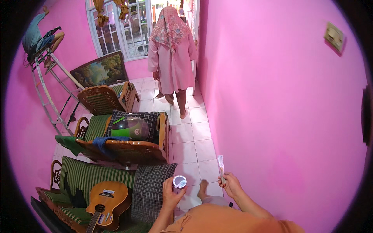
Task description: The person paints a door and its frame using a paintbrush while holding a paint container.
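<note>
My left hand [169,196] is closed around a small round cup [180,181], its open top facing up and something pale inside. In my right hand [232,186] is a paintbrush [221,164], gripped by its handle with the whitish end pointing up and away from me. The brush is close to the pink wall [272,116] on my right and apart from it. A dark checked cushion [151,190] lies just left of the cup.
A guitar [108,200] rests on a green striped sofa [101,169] at left. Beyond stand more wooden seats and a leaning framed painting [100,70]. A person [171,54] walks near the doorway; another [39,37] sits high on a ladder [48,93]. A switch [334,37] is on the right wall.
</note>
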Tool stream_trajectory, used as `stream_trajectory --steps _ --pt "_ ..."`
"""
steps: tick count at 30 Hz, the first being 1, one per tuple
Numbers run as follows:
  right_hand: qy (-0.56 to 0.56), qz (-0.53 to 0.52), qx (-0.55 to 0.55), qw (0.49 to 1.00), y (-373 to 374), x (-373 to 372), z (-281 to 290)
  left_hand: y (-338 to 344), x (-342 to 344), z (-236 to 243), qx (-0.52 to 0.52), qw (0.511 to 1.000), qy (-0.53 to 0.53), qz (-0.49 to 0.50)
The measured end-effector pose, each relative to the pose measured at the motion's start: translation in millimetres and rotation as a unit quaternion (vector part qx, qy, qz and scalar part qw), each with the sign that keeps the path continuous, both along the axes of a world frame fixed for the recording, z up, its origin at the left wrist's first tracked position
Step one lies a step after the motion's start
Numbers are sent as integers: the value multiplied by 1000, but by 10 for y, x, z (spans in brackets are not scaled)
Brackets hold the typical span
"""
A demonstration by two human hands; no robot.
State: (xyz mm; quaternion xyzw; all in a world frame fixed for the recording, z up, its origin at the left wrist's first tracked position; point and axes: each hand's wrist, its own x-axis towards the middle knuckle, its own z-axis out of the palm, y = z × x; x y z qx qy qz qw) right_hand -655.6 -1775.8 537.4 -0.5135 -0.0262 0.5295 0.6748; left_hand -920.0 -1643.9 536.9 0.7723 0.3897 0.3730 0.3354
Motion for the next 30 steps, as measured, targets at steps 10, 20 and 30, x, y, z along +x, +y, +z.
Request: stream_trajectory --steps 10,20,30 --pt "-36 24 -17 999 2226 1453 -345 1477 937 23 8 996 -17 91" --pt "-57 -19 20 998 3811 2725 -4 3002 2155 187 18 996 3 84" --pt "-102 -89 -19 991 5058 3628 -159 4696 3283 -8 44 999 -16 21"
